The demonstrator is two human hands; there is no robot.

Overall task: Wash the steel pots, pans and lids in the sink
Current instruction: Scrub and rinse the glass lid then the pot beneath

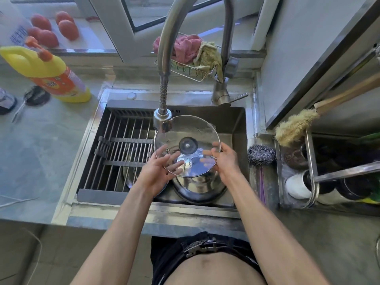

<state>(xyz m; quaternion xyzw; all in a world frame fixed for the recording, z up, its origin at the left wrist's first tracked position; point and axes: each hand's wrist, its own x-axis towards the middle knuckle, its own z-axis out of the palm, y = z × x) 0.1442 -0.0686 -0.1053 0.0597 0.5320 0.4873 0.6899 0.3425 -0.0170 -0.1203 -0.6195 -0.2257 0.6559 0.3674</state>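
Lid (191, 138) held between both hands (158, 171), over the sink (238, 124).

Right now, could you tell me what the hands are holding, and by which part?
Both hold the glass lid by its rim: left hand at the near-left edge, right hand at the right edge.

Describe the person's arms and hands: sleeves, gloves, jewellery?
Both arms are bare up to the frame edge, no sleeves showing. Left hand and right hand wear no gloves; no rings, watch or wristbands visible. Fingers bare. Lower down: dark trousers and a belt with a metal buckle.
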